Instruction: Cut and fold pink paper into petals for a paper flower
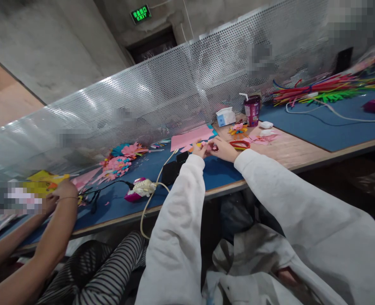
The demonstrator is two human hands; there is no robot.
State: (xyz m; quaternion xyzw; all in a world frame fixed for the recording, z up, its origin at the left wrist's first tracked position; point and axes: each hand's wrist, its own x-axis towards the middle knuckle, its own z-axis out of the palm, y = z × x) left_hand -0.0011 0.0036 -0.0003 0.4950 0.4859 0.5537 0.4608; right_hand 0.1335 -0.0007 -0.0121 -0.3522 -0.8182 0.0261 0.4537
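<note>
Both my arms, in white sleeves, reach out over the blue mat [219, 171]. My left hand [201, 150] and my right hand [224, 149] meet at the mat's far edge, fingers pinched together around a small red and yellow paper piece [210, 146]. A pink paper sheet [192, 137] lies just beyond my hands. Red-handled scissors [240, 145] rest right of my right hand. A small paper flower [237, 129] sits behind them.
A co-worker's bare arms [58, 212] work at the left near yellow paper and pink paper flowers [119, 163]. A glue gun [139, 189] with cord, a purple cup [252, 110], a tissue box [225, 116] and a pile of coloured pipe cleaners [320, 91] lie along a perforated metal screen [162, 97].
</note>
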